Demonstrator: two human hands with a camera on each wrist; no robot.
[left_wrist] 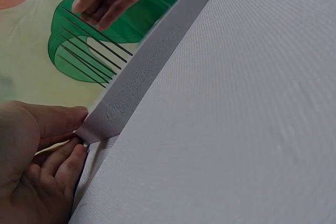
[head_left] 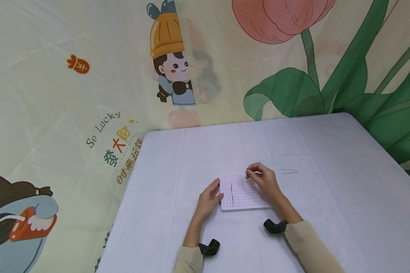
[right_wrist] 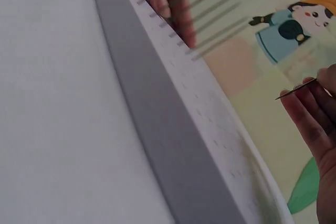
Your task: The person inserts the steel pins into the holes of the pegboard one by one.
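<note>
A white pegboard [head_left: 244, 201] with rows of small holes lies flat on the table. My left hand [head_left: 207, 201] holds its left edge, with the thumb and fingers about a corner in the left wrist view. Several thin dark needles [left_wrist: 94, 41] stand up from the board near that edge. Above the board's far side, my right hand [head_left: 265, 182] pinches another thin needle [right_wrist: 296, 88] between thumb and fingers. In the right wrist view that needle is tilted and apart from the board.
Two loose needles [head_left: 289, 170] lie on the white-covered table [head_left: 328, 212] to the right of the board. A printed cloth [head_left: 208, 68] with cartoon figures and a large flower hangs behind the table. Each wrist carries a small black camera [head_left: 275, 226].
</note>
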